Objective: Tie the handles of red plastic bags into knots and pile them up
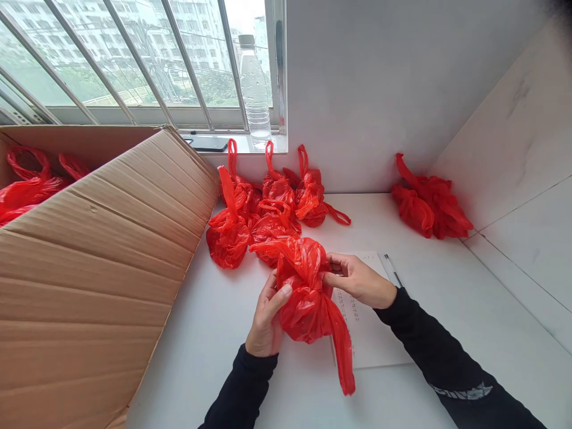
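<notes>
Between my two hands is a knotted red plastic bag [308,298], held above the white table with one loose handle hanging down toward me. My left hand [268,316] grips its left side, thumb in front and fingers behind. My right hand [357,279] pinches the bag near the knot on its right side. What the bag contains cannot be made out. Just beyond it, several tied red bags [230,232] sit clustered against the wall below the window. Under my right hand lies a sheet of paper [379,345] with handwritten figures, and a pen [394,271] rests beside it.
At left stands a large open cardboard box [102,268] with red bags [27,190] inside. Another red bag bundle [431,202] lies in the far right corner. On the windowsill are a clear plastic bottle [255,95] and a dark phone [208,143]. Metal bars cross the window.
</notes>
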A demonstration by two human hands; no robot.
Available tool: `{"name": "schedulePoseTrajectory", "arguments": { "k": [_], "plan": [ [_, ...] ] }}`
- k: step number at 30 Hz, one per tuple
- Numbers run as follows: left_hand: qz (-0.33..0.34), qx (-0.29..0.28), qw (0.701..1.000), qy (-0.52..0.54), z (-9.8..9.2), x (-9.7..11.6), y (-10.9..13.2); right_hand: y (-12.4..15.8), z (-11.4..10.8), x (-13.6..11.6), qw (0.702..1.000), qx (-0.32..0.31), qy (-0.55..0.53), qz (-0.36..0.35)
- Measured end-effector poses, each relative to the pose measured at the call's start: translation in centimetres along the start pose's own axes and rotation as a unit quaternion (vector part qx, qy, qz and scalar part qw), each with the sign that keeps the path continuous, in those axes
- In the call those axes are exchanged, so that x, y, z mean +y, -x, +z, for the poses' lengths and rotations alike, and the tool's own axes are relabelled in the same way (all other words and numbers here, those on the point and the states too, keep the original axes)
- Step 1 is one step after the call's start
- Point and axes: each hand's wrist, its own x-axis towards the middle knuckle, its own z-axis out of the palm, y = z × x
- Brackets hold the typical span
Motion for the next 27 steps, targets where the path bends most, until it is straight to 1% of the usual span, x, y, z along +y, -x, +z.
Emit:
{"name": "schedulePoseTrajectory", "arguments": {
  "k": [3, 5, 9, 12, 15, 18, 21, 27],
  "plan": [
    [0.0, 0.009, 1.0, -0.022, 0.14, -0.06, 0.11, -0.01, -0.32, 0.33, 1.0, 0.014, -0.007, -0.003],
    [0.003, 0.023, 0.999, -0.029, 0.06, -0.17, 0.07, 0.05, -0.46, 0.35, 1.0, 0.007, -0.014, -0.001],
    [0.019, 0.043, 0.998, -0.031, -0.07, -0.28, -0.1, 0.26, -0.68, -0.18, 0.999, -0.039, -0.017, 0.016],
    [0.032, 0.05, 0.998, -0.035, -0.04, -0.28, -0.18, 0.4, -0.86, -0.53, 0.997, -0.071, 0.005, 0.032],
    [0.03, 0.048, 0.997, -0.043, -0.14, -0.31, -0.18, 0.45, -0.9, -0.53, 0.995, -0.085, 0.016, 0.048],
    [0.021, 0.032, 0.998, -0.054, -0.39, -0.43, -0.15, 0.41, -0.76, -0.31, 0.997, -0.068, 0.007, 0.046],
    [0.028, 0.021, 0.997, -0.065, -0.58, -0.69, -0.16, 0.3, -0.63, -0.06, 0.998, -0.046, -0.002, 0.034],
    [0.035, 0.034, 0.995, -0.083, -0.51, -0.81, -0.17, 0.19, -0.73, 0.21, 0.999, -0.018, -0.017, 0.032]
  ]
}}
